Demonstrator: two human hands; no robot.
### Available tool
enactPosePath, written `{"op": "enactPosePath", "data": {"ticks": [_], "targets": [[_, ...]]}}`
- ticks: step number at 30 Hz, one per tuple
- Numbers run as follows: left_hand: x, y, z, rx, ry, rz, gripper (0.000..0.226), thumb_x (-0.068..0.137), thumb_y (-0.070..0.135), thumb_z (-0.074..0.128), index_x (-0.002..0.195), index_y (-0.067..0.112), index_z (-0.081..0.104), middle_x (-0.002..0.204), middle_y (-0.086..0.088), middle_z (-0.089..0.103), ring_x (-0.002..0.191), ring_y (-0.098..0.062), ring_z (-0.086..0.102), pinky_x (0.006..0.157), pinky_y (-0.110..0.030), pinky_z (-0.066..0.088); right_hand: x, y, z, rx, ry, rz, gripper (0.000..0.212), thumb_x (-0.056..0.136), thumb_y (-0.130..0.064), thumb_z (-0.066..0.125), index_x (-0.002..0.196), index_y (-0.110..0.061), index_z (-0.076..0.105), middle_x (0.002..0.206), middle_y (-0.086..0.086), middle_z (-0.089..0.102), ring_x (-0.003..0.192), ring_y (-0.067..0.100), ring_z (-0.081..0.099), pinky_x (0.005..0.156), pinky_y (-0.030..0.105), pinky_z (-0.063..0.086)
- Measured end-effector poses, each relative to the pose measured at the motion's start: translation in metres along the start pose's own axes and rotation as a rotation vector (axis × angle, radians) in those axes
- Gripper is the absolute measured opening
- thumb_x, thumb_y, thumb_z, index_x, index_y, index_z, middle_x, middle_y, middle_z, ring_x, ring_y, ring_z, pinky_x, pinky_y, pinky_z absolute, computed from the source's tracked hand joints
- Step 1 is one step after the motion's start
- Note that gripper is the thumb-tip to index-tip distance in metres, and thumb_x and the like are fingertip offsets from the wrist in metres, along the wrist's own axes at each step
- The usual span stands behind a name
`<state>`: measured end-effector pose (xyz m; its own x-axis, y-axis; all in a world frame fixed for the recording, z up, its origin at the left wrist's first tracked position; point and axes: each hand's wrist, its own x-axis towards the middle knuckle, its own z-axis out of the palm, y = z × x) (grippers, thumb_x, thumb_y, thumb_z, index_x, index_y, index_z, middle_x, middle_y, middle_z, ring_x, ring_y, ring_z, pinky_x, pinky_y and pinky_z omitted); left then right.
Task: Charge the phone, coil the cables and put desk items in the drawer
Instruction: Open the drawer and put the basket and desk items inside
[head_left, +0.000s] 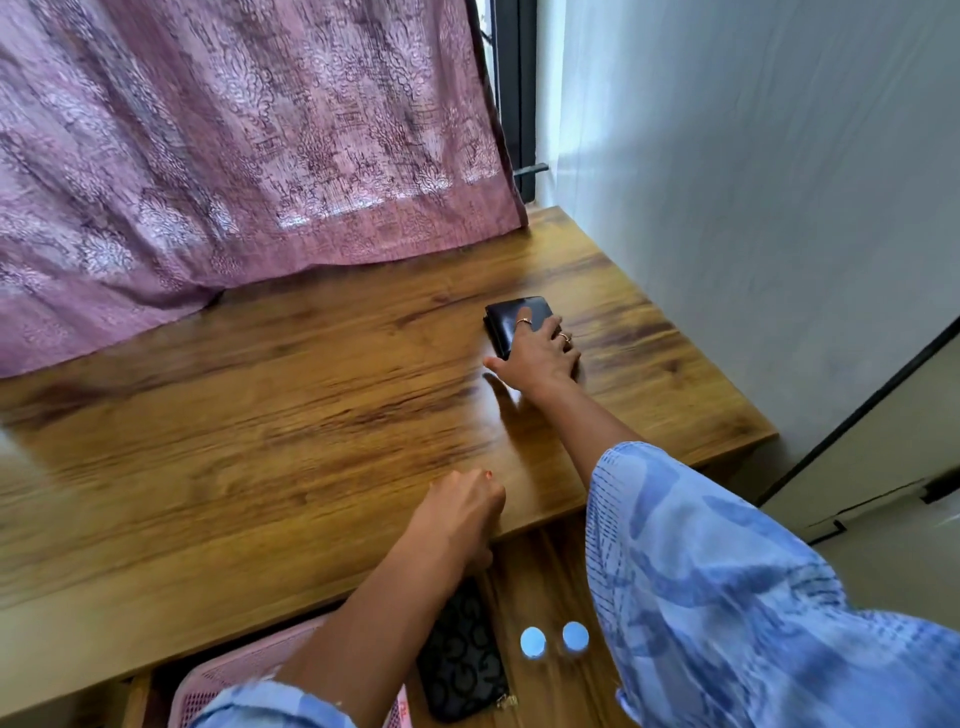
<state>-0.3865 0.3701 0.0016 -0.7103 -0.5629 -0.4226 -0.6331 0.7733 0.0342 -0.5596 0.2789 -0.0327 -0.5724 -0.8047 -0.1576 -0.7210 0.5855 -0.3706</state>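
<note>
A black wallet (511, 316) lies on the wooden desk (270, 405) toward the far right. My right hand (540, 356) rests on its near end, fingers spread over it, thumb out to the left. My left hand (460, 512) sits curled at the desk's front edge, above the open drawer (545, 577). Inside the drawer lies a dark patterned pouch (462, 660), partly under my left forearm, and two round pale-blue objects (553, 639). No phone or cable is in view.
A pink perforated basket (228, 675) sits in the drawer at the lower left. A purple patterned curtain (234, 145) hangs over the desk's back edge. A white wall (753, 208) bounds the desk on the right, with a floor gap beyond.
</note>
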Motion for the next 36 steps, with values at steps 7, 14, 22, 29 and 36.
{"op": "enactPosePath", "data": {"ticks": [7,14,22,29,36], "targets": [[0.001,0.001,0.003,0.005,-0.004,-0.027,0.040,0.085,0.009,0.064,0.123,0.006,0.055,0.121,-0.012,0.053,0.111,-0.030,0.054,0.100,-0.044,0.045,0.011,0.005,0.012,-0.059,0.064,0.002,0.083,0.087,-0.056,0.051,0.149,-0.022,0.007,0.150,0.036,0.006,0.138,0.049,0.016,0.111,0.053,0.017],[0.001,0.001,0.001,-0.019,-0.007,-0.026,0.041,0.084,0.010,0.066,0.124,0.006,0.055,0.120,-0.010,0.053,0.109,-0.027,0.053,0.097,-0.039,0.047,-0.002,0.017,0.008,-0.056,0.105,-0.063,0.077,0.079,-0.055,0.056,0.142,-0.025,0.024,0.135,0.026,0.035,0.126,0.043,0.033,0.101,0.049,0.029],[0.000,0.000,0.007,-0.005,0.081,-0.054,0.033,0.080,0.013,0.069,0.112,0.011,0.060,0.111,-0.008,0.057,0.098,-0.025,0.058,0.081,-0.035,0.054,-0.071,0.035,-0.007,0.052,0.068,-0.078,0.070,0.075,-0.059,0.054,0.139,-0.038,0.033,0.133,0.019,0.038,0.125,0.040,0.032,0.103,0.048,0.027],[-0.004,-0.004,0.023,-0.013,0.149,-0.030,0.042,0.080,0.012,0.063,0.120,0.008,0.053,0.117,-0.014,0.055,0.106,-0.030,0.054,0.081,-0.034,0.045,-0.173,0.084,-0.028,0.084,0.027,-0.104,0.062,0.079,-0.055,0.054,0.135,-0.042,0.033,0.124,0.015,0.040,0.118,0.037,0.036,0.101,0.044,0.031],[-0.027,-0.011,0.044,-0.044,0.162,-0.021,0.067,0.086,0.007,0.057,0.147,0.011,0.029,0.149,-0.015,0.034,0.131,-0.033,0.040,0.107,-0.036,0.036,-0.279,0.140,-0.009,0.063,-0.013,-0.075,0.065,0.080,-0.054,0.054,0.138,-0.046,0.029,0.136,0.011,0.034,0.128,0.032,0.029,0.106,0.044,0.030]]}}
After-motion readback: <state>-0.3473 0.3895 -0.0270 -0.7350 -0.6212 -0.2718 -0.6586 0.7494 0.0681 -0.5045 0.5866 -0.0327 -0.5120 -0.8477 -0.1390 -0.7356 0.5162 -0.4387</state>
